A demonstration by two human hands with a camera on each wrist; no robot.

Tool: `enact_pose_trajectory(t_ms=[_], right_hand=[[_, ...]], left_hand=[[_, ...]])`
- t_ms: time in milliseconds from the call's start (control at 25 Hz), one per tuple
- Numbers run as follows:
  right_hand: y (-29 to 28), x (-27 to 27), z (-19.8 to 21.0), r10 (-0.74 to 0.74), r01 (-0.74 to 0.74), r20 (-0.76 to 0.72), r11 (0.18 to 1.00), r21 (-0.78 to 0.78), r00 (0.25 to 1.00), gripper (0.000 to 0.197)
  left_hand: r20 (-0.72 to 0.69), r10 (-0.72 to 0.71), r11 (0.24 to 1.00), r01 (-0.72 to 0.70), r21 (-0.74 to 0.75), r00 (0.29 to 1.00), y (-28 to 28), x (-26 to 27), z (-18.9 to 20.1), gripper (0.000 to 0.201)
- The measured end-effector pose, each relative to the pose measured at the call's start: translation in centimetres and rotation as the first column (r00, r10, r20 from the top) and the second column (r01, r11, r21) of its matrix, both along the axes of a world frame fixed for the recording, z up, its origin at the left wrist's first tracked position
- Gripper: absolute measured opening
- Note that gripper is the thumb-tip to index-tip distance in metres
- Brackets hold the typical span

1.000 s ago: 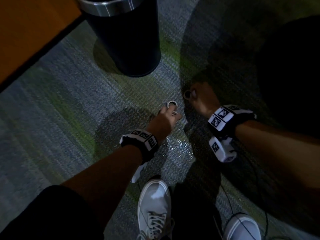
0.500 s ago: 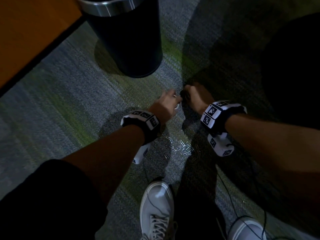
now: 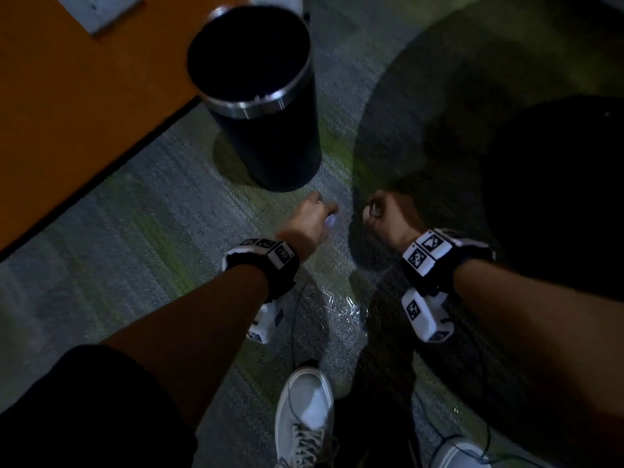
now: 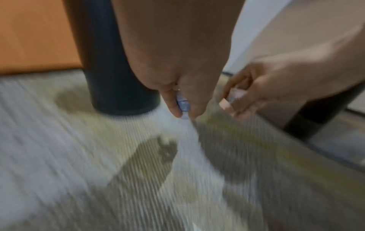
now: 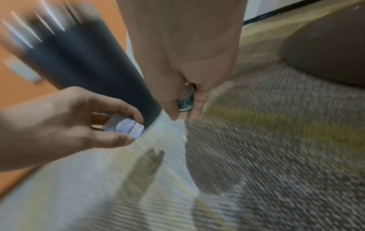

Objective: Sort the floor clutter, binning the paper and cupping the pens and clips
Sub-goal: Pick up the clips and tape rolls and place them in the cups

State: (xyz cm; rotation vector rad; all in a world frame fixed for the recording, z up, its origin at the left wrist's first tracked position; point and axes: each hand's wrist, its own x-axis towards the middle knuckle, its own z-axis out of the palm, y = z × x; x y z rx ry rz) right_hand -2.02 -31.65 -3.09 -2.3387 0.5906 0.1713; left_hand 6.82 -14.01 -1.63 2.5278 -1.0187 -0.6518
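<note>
Paper clips lie scattered on the carpet between my two forearms, just ahead of my shoe; they glint but blur hides their count. My left hand hangs over the carpet near the foot of the bin, its thumb and fingers pinched on a small pale bluish object, too smeared to name with certainty. My right hand is curled beside it, apart from it, with a small round dark-and-silver object clamped between thumb and fingertips; this too I cannot identify. Both hands hold their pieces low and at the fingertips, which I judge suits small items lifted off a flat floor. The bin stands upright and open-topped against the orange panel, close enough to take paper without my stepping. No cup shows in any view, so where the held pieces are bound cannot be told. The scattered clips remain to be gathered; being thin and flat on carpet pile, they will likely need a pinch or a sweep together.
</note>
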Motion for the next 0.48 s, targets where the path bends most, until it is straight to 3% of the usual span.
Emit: enact_pose_trajectory(t_ms=[120, 320, 480], right_hand=[[1.1, 1.1, 7.7, -0.125, 0.117, 0.055, 0.983, 0.139, 0.991, 0.020], [2.8, 1.6, 24.6, -0.074, 0.051, 0.192, 0.992, 0.118, 0.979, 0.019], [2.4, 1.7, 39.7, -0.062, 0.040, 0.383, 0.997, 0.065, 0.922, 0.021]], left_hand=[[0.064, 0.068, 0.993, -0.062, -0.098, 0.996, 0.4, 2.0, 9.0, 0.029], [0.267, 0.079, 0.976, -0.020, -0.215, 0.960, 0.2, 3.4, 27.3, 0.028], [0.456, 0.123, 0.929, 0.059, -0.365, 0.881, 0.2, 2.3, 43.1, 0.037]])
